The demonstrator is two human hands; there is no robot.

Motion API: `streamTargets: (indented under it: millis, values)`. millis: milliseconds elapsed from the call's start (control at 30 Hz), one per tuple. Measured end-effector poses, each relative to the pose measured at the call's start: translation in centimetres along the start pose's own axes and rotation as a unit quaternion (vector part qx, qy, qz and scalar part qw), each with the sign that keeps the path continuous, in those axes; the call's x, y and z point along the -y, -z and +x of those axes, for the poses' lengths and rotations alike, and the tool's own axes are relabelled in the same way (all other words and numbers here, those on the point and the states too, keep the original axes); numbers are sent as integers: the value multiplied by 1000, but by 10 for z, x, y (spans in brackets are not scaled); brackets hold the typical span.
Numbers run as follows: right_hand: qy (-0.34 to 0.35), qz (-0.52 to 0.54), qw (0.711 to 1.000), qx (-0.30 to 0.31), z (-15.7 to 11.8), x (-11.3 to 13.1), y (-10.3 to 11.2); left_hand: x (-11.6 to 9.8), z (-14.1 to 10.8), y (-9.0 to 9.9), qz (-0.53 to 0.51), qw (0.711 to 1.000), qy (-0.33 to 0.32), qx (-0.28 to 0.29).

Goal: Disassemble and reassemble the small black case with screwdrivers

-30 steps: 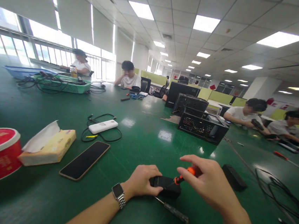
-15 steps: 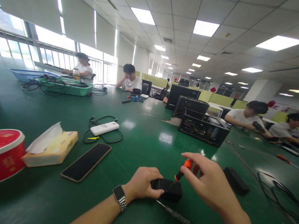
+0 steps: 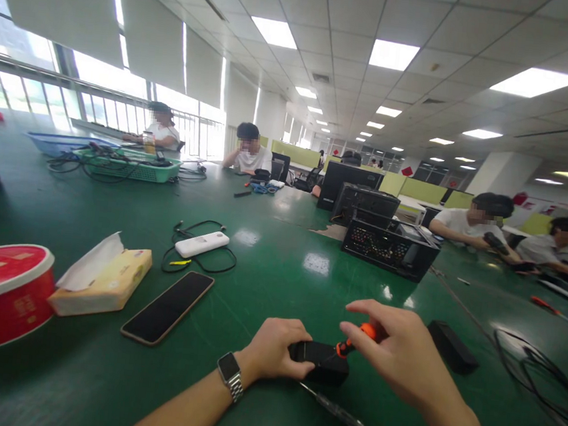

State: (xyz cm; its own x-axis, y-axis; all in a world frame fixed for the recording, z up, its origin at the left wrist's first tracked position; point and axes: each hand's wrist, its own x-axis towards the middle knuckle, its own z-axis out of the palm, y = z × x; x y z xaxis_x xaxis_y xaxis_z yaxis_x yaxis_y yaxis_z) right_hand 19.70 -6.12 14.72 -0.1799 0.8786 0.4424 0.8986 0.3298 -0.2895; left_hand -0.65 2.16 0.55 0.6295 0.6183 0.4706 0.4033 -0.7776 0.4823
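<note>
My left hand (image 3: 275,349), with a watch (image 3: 229,372) on its wrist, grips the left end of a small black box-shaped block (image 3: 326,368) on the green table. An orange-and-black screwdriver (image 3: 346,347) leans over the block's right end, its lower end at the top face. My right hand (image 3: 396,348) is round the screwdriver's handle, thumb and forefinger apart; the other fingers are partly hidden. Just in front of the block lies a second screwdriver (image 3: 338,412) with a dark clear handle. Another black block (image 3: 453,346) rests right of my right hand.
Left on the table (image 3: 269,265) are a phone (image 3: 168,308), a tissue pack (image 3: 106,286), a red tub (image 3: 4,306) and a white device (image 3: 202,246) with cable. Beyond stand a green basket (image 3: 132,168) and an open computer case (image 3: 388,250). Black cables (image 3: 534,378) lie right. Several people sit around.
The screwdriver's handle has tilted to the right and my right hand has shifted slightly with it, thumb and forefinger still apart. My left hand keeps its hold on the block.
</note>
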Motion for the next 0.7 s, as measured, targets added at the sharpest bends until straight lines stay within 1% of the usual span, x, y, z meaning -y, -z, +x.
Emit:
streamTargets:
  millis: [100,233,300,367,500,633,700]
  values:
    - [14,19,1000,-1,0,0,-1,0,0,0,3,1000,-1,1]
    - [1,1,1000,-2,0,1,0,-1,1,1,4,1000,-1,1]
    - [11,7,1000,-4,0,1,1,-2,1,0,4,1000,-2,1]
    - [20,14,1000,4,1,1,2,-1,0,0,6,1000,-1,-2]
    - [6,-9,999,30,2,3,4,-1,0,-1,4,1000,-3,-4]
    - [14,16,1000,15,1,5,4,-1,0,0,6,1000,-6,-8]
    - [11,12,1000,20,0,5,3,-2,-1,0,8,1000,-5,-6]
